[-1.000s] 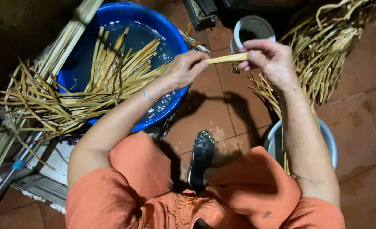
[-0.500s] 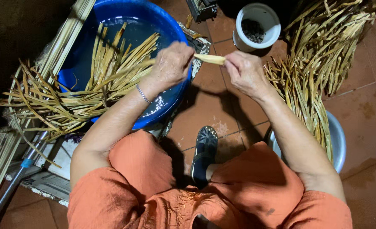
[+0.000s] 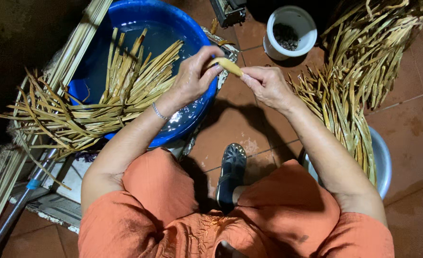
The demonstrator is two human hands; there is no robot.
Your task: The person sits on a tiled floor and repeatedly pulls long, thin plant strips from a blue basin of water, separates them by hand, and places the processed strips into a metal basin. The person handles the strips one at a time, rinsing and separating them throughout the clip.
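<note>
My left hand (image 3: 195,74) and my right hand (image 3: 265,85) both grip one short pale yellow stalk piece (image 3: 227,64), held between them above the rim of a blue plastic basin (image 3: 188,120). The basin holds water and many long yellow-green plant strips (image 3: 130,83) that spill over its left rim. A thin bracelet sits on my left wrist. I am seated, in orange clothes, with one dark sandalled foot (image 3: 230,172) on the tiled floor.
A big heap of dried stalks (image 3: 359,71) lies at the right, draping over a metal bowl (image 3: 383,157). A white pot (image 3: 290,31) with dark bits stands at the top. Long canes (image 3: 73,52) and a metal pole (image 3: 11,215) lie at the left.
Both hands with the stalk piece have moved left and toward me, from near the white pot to over the basin's rim. The view has shifted down a little.
</note>
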